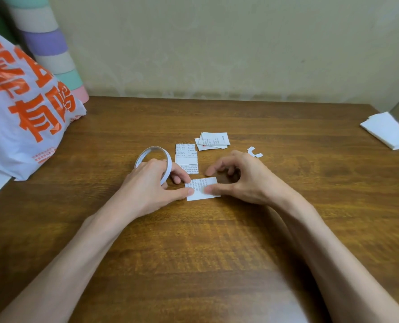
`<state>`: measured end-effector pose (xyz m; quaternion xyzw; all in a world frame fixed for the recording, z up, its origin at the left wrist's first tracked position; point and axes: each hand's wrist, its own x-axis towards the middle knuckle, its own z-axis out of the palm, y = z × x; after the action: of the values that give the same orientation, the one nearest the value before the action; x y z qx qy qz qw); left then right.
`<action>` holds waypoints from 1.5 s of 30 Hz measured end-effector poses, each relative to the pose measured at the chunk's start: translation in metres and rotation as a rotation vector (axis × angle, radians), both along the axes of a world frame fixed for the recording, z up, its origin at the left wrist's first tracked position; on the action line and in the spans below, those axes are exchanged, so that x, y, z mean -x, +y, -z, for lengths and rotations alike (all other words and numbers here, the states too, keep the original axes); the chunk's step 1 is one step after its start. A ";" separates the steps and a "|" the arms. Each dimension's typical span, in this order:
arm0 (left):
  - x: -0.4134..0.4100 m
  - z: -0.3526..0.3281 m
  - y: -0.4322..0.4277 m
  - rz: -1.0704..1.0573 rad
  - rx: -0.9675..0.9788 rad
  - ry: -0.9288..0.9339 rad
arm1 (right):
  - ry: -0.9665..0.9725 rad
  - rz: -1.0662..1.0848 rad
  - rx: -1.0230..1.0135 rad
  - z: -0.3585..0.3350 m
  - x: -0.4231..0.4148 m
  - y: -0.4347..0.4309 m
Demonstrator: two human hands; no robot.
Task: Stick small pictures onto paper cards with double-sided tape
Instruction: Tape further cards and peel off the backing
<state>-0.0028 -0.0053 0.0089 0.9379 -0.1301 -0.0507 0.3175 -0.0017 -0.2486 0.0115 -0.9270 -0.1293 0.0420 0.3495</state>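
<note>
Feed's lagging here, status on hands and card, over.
Left hand grips tape roll, thumb on card edge. Right hand thumb presses card onto table. Nothing blocking.

The table (240, 241) is brown wood with a soft shine, the little cards (203, 190) are thin matt paper, the bag (18, 117) is crinkly shiny plastic, and the wall (217, 43) looks rough and dull.
</note>
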 end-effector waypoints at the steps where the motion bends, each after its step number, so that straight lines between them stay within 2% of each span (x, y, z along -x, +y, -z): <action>1: 0.000 0.000 0.000 0.004 -0.004 -0.004 | 0.003 -0.012 0.022 0.000 0.000 0.000; 9: 0.002 0.000 0.001 0.006 0.001 -0.016 | -0.020 -0.030 0.033 0.000 0.003 0.004; 13: 0.004 -0.002 0.000 -0.014 0.033 -0.018 | 0.014 -0.046 -0.129 -0.002 0.004 0.008; 17: 0.004 -0.001 0.001 -0.041 0.217 -0.018 | 0.062 -0.028 -0.374 -0.003 0.004 0.012; 21: 0.005 -0.002 -0.002 -0.021 0.511 0.024 | 0.101 0.020 -0.559 -0.001 0.006 0.014; 28: 0.013 -0.001 -0.011 -0.003 0.678 0.046 | 0.059 0.067 -0.631 0.002 0.011 0.027; 35: 0.011 0.003 -0.012 -0.049 0.623 -0.005 | 0.075 0.094 -0.671 -0.001 0.015 0.036; 40: 0.012 0.000 -0.016 -0.096 0.657 -0.044 | 0.082 0.145 -0.757 0.000 0.018 0.039; 45: 0.010 0.003 -0.015 -0.125 0.617 -0.047 | 0.011 0.212 -0.706 0.005 0.016 0.042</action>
<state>-0.0129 -0.0207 0.0055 0.8045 -0.0886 0.0323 0.5864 -0.0180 -0.2069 0.0070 -0.7573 -0.0372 -0.0367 0.6509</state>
